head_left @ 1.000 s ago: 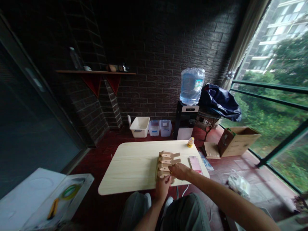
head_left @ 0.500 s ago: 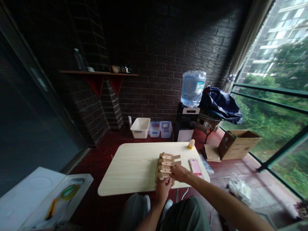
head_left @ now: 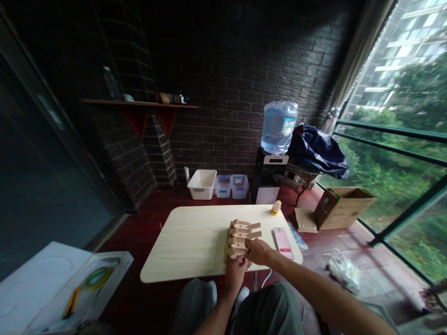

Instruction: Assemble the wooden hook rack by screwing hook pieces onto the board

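Observation:
A wooden device (head_left: 238,237) with several rounded arms side by side, dark dots on them, lies on the right half of the pale wooden table (head_left: 188,246). Flat wooden strips (head_left: 255,226) stick out from its right side. My right hand (head_left: 259,251) is closed at the right side of the device, fingertips pinched at one of the nearer arms. At its near end, my left hand (head_left: 236,270) pinches the edge with bent fingers. Both hands nearly meet, and the exact parts between the fingertips are hidden.
A small bottle with a yellow base (head_left: 275,208) and a pink-screened phone (head_left: 283,243) are on the table's right side. Beyond stand a water dispenser (head_left: 271,179), plastic bins (head_left: 202,184) and a cardboard box (head_left: 342,207). An open white case (head_left: 104,274) lies at left.
The view has shifted slightly. Both hands stay at the near end of the wooden device, with only slight finger movement.

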The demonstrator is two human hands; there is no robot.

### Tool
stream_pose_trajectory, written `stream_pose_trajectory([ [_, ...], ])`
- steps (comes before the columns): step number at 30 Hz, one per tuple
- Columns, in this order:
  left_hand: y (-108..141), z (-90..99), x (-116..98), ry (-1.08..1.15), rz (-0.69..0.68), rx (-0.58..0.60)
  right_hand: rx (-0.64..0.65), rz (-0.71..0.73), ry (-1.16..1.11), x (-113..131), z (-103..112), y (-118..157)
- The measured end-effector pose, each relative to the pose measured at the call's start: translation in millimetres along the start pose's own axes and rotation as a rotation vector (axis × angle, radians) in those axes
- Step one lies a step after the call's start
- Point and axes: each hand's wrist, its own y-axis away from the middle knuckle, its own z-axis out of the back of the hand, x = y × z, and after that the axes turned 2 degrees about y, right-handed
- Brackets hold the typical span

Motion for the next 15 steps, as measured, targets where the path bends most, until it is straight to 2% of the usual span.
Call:
stream_pose_trajectory([
  [3,0,-2.0,3,0.012,-0.017,-0.026,0.032,0.205,0.167,-7,11,-1],
  [5,1,-2.9,5,0.002,-0.042,-0.039,0.036,0.273,0.258,-12,12,-5],
  [11,2,-3.3,7,-0.051,-0.055,-0.083,0.030,0.319,0.245,-21,0,-15],
  [15,3,-2.9,3,-0.020,-0.021,-0.083,0.011,0.274,0.210,-22,-5,-16],
])
